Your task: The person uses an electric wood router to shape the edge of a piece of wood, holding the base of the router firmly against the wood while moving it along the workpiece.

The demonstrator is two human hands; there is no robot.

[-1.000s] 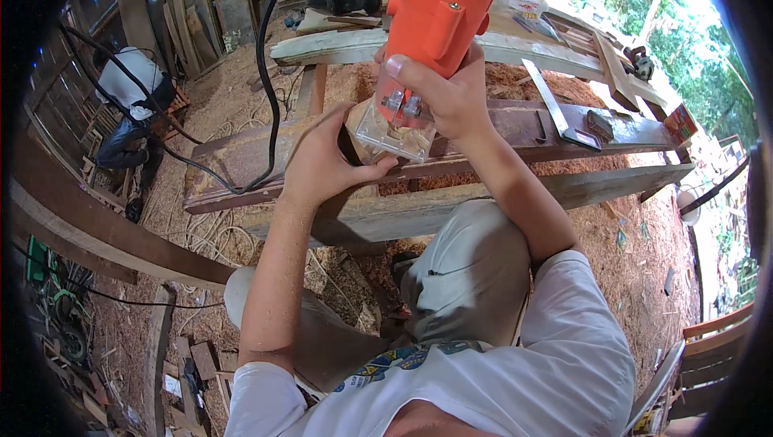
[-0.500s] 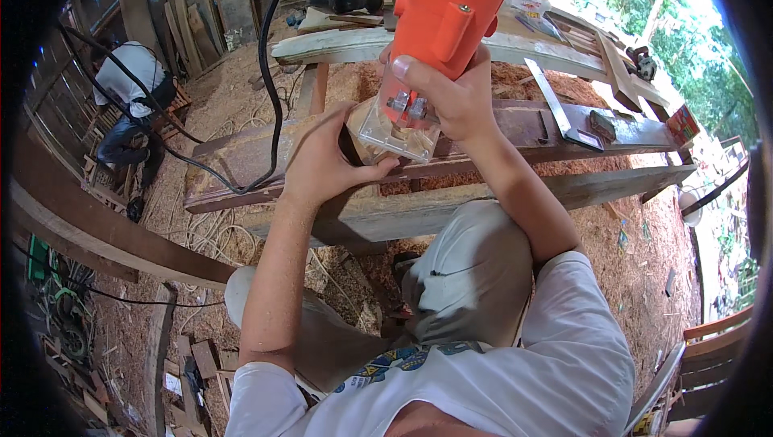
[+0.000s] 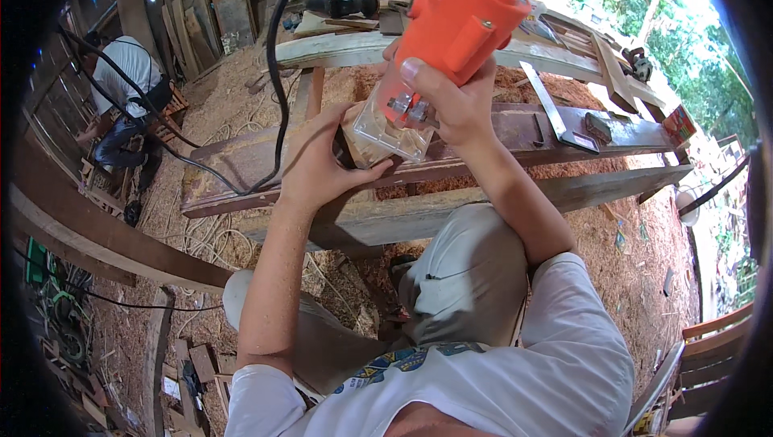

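An orange trim router (image 3: 467,22) with a clear plastic base (image 3: 390,137) is in my right hand (image 3: 457,103), fingers wrapped round its lower body and thumb across the front. It tilts, top leaning right, over the dark plank. My left hand (image 3: 310,167) curves round a small light wood piece (image 3: 353,147) at the base's left side, with its thumb stretched along the near edge. The base and my hand hide much of this piece, and the router bit cannot be made out clearly.
A brown plank (image 3: 233,163) and a grey beam (image 3: 451,210) run across in front of me. A try square (image 3: 555,111) lies on the plank's right part. The black cord (image 3: 275,74) hangs at left. Another person (image 3: 133,86) crouches far left. Wood shavings (image 3: 564,308) cover the ground.
The router's top has swung a little to the right, and its base has shifted slightly left. My left hand keeps its grip. The person at far left has moved an arm.
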